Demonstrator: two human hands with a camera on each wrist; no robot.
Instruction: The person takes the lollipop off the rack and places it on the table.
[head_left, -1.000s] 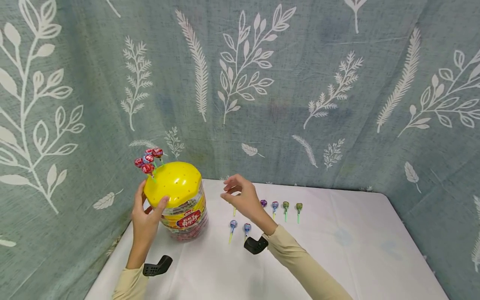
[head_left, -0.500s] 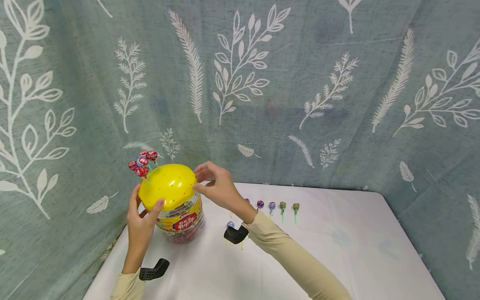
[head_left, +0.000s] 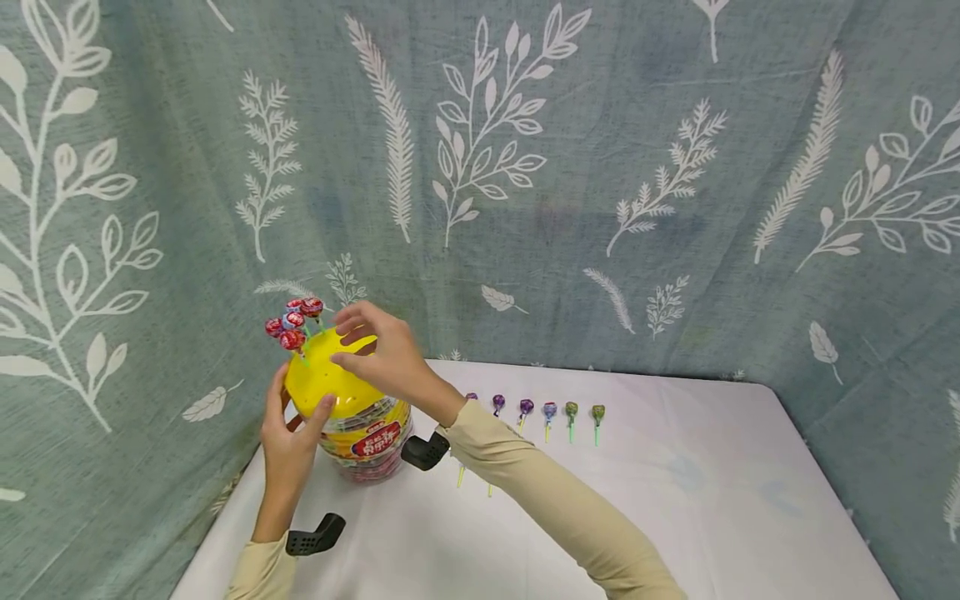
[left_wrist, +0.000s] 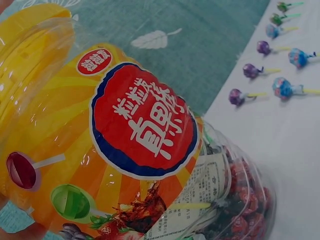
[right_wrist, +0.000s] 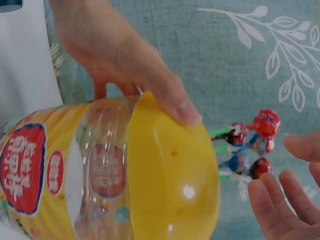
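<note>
A clear plastic candy jar (head_left: 375, 439) with a domed yellow lid (head_left: 318, 382) stands at the table's left. My left hand (head_left: 288, 450) grips it at the lid, its thumb lying on the lid's near edge. Several lollipops in red and blue wrappers (head_left: 292, 339) stick up from the lid's far left side, sticks down. Over the lid hovers my right hand (head_left: 396, 360), fingers loosely bent and parted. In the right wrist view, that hand (right_wrist: 280, 212) is beside the lollipop heads (right_wrist: 266, 123) with nothing between thumb and fingers. Wrapped candies (left_wrist: 245, 200) show through the jar's lower part.
On the white table (head_left: 712, 500), a row of purple, blue and green lollipops (head_left: 572, 410) lies right of the jar. Two blue lollipops (left_wrist: 283, 88) lie nearer, mostly behind the right forearm in the head view. A leaf-patterned curtain (head_left: 525, 208) hangs behind.
My right hand has moved left from beside the jar to above its lid, near the standing lollipops. The left hand keeps its grip on the jar.
</note>
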